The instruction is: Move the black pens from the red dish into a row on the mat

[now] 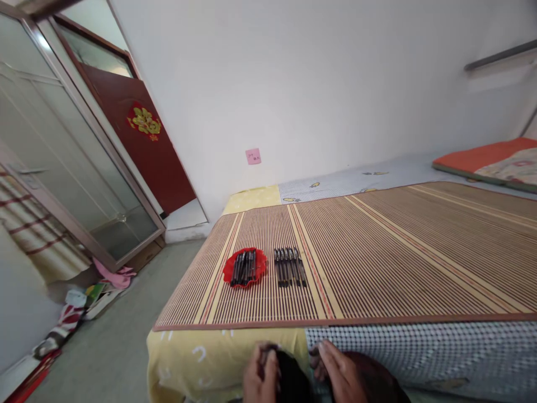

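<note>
At the bottom edge of the view my left hand (262,372) hovers or rests near the bed's front, fingers curled in, with nothing visible in them. To its right my right hand (338,372) is likewise curled and shows no object. Both are apart from the pens. Beyond them on the striped mat, a red scalloped dish (226,272) holds several dark pens (244,267) lying side by side. Just right of the dish, several more capped pens (290,267) lie in a neat row, caps toward the wall.
The bamboo mat (377,252) covers the bed over a patterned sheet (218,352). A folded orange quilt (482,157) lies at the far right. On the left stand a glass-panelled door (84,140) and items on the floor (67,313). A pink note (253,156) is on the wall.
</note>
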### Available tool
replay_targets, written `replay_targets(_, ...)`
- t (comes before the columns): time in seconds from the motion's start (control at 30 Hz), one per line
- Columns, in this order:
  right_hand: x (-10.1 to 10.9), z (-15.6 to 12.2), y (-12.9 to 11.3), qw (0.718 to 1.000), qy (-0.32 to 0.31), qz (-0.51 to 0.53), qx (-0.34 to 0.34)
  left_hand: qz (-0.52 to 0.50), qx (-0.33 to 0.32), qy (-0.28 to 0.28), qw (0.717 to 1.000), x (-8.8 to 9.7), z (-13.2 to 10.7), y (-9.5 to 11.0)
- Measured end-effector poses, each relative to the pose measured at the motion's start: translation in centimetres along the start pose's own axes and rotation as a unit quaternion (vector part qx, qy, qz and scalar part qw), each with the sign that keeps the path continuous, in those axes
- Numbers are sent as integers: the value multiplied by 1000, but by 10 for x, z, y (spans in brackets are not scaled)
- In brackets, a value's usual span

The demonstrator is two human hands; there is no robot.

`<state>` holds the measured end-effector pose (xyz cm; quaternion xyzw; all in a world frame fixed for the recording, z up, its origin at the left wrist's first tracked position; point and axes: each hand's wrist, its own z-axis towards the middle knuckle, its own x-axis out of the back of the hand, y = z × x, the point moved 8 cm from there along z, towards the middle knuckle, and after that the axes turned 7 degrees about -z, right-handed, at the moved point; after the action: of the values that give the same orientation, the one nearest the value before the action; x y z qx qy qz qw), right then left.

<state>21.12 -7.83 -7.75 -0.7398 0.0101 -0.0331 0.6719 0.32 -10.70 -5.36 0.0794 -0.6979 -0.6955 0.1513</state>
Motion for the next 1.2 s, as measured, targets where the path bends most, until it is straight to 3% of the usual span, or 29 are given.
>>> replay_targets(0.1, -8, 5, 0, 999, -36, 9, 4, 66, -89, 89, 990, 49, 39, 50)
replay_targets(0.23, -9, 10, 3, 998, -57, 22, 12, 199, -178, 116, 957, 78, 99, 98)
replay_targets(0.33, -7, 12, 7, 998, -56, 38, 13, 343, -180, 125, 913, 77, 146, 113)
replay_targets(0.47, -7, 13, 6, 997, -53, 55, 13, 406, -153, 113, 894, 61, 200, 115)
replay_targets(0.6, -9, 12, 0, 996, -59, 62, 6, 458, -129, 83, 876, 41, 231, 110)
replay_targets(0.8, -9, 12, -5, 995, -66, 79, -4, 486, -95, 84, 865, 25, 243, 103)
replay_targets(0.97, -9, 12, -4, 993, -75, 88, -6, 430, -99, 112, 890, 21, 239, 117)
replay_targets(1.1, -10, 13, -5, 992, -81, 94, 4, 327, -127, 113, 930, 13, 206, 135)
replay_targets(1.2, -10, 15, -5, 992, -77, 98, 1, 234, -121, 62, 963, -5, 152, 124)
